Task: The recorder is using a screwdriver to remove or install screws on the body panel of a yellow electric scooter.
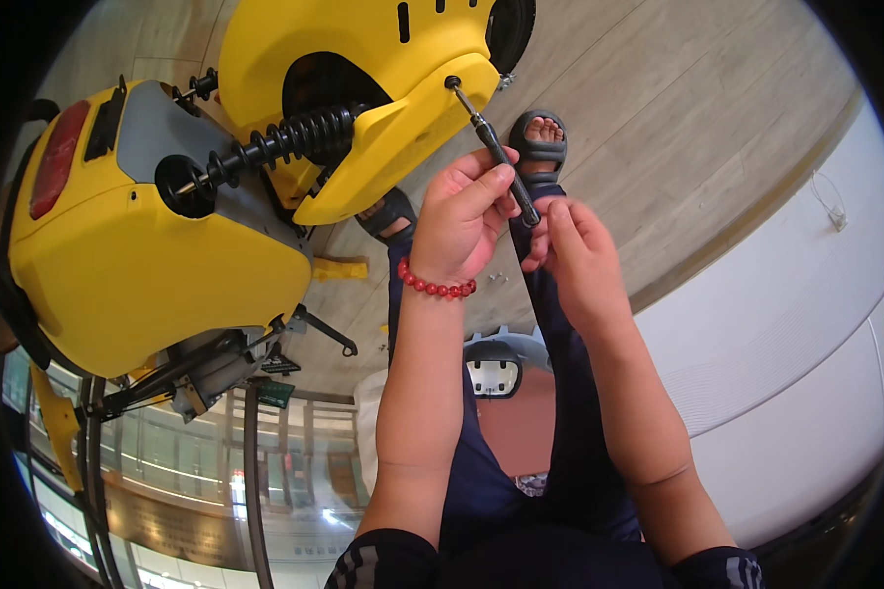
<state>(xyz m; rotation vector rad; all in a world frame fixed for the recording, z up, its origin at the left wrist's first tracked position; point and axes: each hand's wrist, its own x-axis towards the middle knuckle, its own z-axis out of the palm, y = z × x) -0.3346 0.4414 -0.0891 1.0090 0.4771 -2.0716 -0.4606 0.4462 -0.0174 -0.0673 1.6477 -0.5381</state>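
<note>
A black-handled screwdriver (501,157) slants up to the left, its metal shaft reaching a dark round recess (453,82) in the yellow scooter-like body part (403,123). My left hand (467,211), with a red bead bracelet on its wrist, is closed round the handle between thumb and fingers. Beside the handle's lower end is my right hand (584,260), thumb and fingers drawn together. Whether those fingertips touch the handle or pinch something small cannot be made out. A black coil-spring shock absorber (285,139) runs across the yellow body, left of the screwdriver.
The vehicle's yellow tail section (147,285) with a red lamp (61,157) fills the left. My sandalled foot (540,137) is on the wood-look floor (648,137) near the tool. Small metal pieces (498,278) lie between my legs. A white panel (776,285) curves along the right.
</note>
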